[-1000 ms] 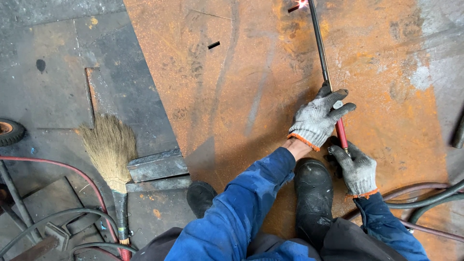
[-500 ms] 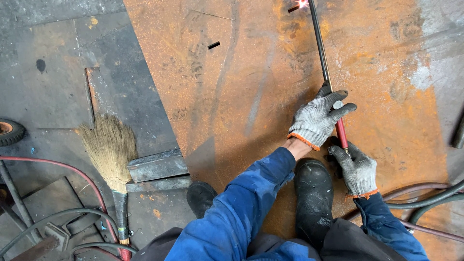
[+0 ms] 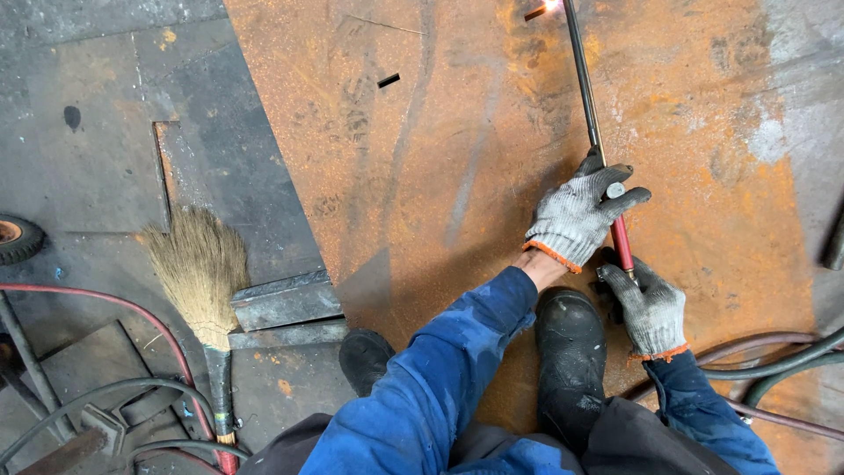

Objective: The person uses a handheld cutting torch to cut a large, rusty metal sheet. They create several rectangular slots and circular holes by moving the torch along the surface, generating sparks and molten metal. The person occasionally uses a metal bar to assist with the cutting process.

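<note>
A long cutting torch [image 3: 587, 105] runs from my hands up to the top edge, where its tip glows with sparks on a large rusty steel plate [image 3: 440, 176]. My left hand [image 3: 576, 215], in a grey knit glove, grips the torch near its valve. My right hand [image 3: 652, 308], gloved the same way, holds the red handle end just below. Both blue sleeves reach in from the bottom. My black boots [image 3: 570, 352] rest on the plate next to my hands.
A straw broom [image 3: 204, 290] lies at the lower left beside small steel offcuts [image 3: 286, 303]. Red and dark hoses [image 3: 105, 308] curl across the grey floor at left; more hoses [image 3: 774, 361] trail at the right. A small wheel [image 3: 16, 237] sits at the left edge.
</note>
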